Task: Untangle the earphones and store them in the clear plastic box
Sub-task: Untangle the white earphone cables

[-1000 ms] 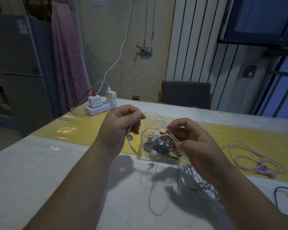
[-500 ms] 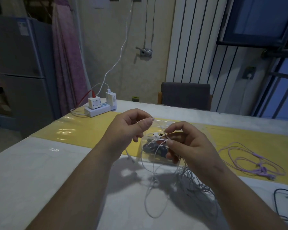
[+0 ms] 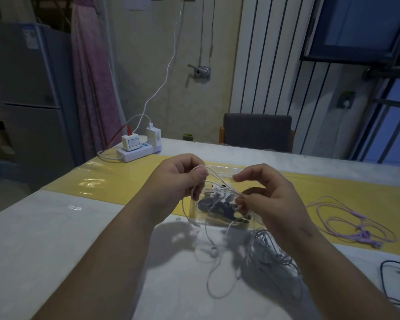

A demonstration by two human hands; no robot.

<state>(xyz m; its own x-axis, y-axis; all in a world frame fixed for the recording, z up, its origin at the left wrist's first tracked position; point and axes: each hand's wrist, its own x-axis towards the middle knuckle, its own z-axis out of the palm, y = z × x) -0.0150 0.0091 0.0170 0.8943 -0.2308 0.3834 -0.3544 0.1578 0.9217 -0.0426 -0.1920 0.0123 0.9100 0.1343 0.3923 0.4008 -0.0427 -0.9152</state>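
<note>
Well, both hands are up over the table (image 3: pixel 56 239), and the white earphones (image 3: pixel 214 251) are strung between them. The cord is thin and pale. It runs from the left hand (image 3: pixel 178 181) across to the right hand (image 3: pixel 273 199), then drops in a long loose loop, with one small bud hanging low, close to the table top.

The left hand has its fingers curled, and its thumb and first finger pinch the cord. The right hand pinches the cord lower down with its thumb and bent fingers, while its first finger pokes out above.

Right behind the cord sits the clear box (image 3: pixel 217 219). It already has dark earphones (image 3: pixel 219 206) inside. A grey heap of tangled cords (image 3: pixel 270 255) lies by the right wrist, and purple earphones (image 3: pixel 351 222) lie well off to the right on the yellow strip (image 3: pixel 125 181).

A second ago the bud hung just under the left hand — now it has slid far down. The right first finger was pressed to the thumb half a second back — now it has lifted away, leaving a gap.
</note>
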